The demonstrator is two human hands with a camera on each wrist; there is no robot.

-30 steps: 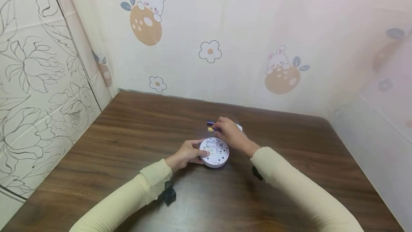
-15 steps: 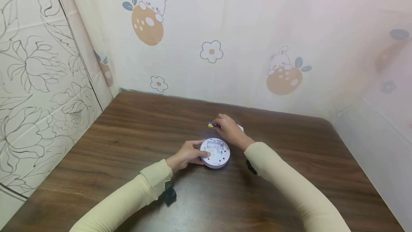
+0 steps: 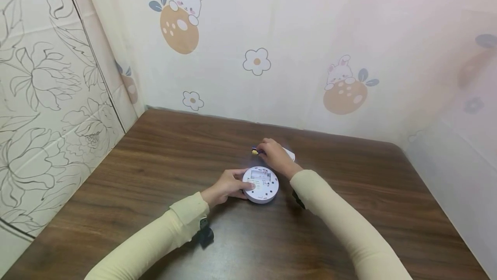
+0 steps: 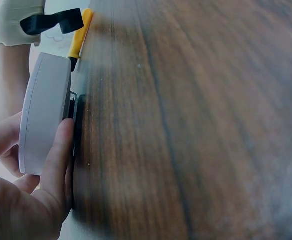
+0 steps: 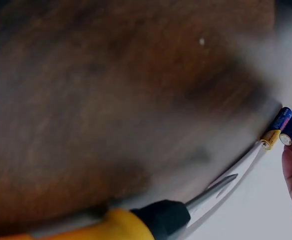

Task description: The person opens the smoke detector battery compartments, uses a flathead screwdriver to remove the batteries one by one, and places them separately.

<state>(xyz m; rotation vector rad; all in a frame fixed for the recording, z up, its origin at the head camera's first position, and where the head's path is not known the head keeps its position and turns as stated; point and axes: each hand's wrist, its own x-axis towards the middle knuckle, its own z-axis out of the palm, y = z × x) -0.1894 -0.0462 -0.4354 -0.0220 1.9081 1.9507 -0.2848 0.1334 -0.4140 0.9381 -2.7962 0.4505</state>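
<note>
My left hand [image 3: 228, 185] grips a round white battery-powered device [image 3: 265, 194], its thumb on the upward face and fingers at the edge. An open battery compartment [image 3: 256, 174] shows in that face. Beyond the device, my right hand [image 3: 274, 154] pinches a blue-and-gold battery [image 5: 288, 132] between thumb and fingers. A second such battery [image 5: 278, 128] lies right beside it in the right wrist view. From the side, the left wrist view shows the device [image 4: 45, 110] tilted, with my left fingertips [image 4: 63, 131] on its face.
A flat white slotted piece [image 3: 289, 154] lies on the brown wooden table [image 3: 186, 142] behind my right hand. Close to the right wrist is a screwdriver [image 5: 165, 217] with a yellow handle and metal shaft. A patterned curtain [image 3: 233, 21] hangs behind the table.
My right hand has moved slightly away from the device and its forearm has swung left. The two batteries, apart in view earlier, now overlap. My left hand keeps its hold.
</note>
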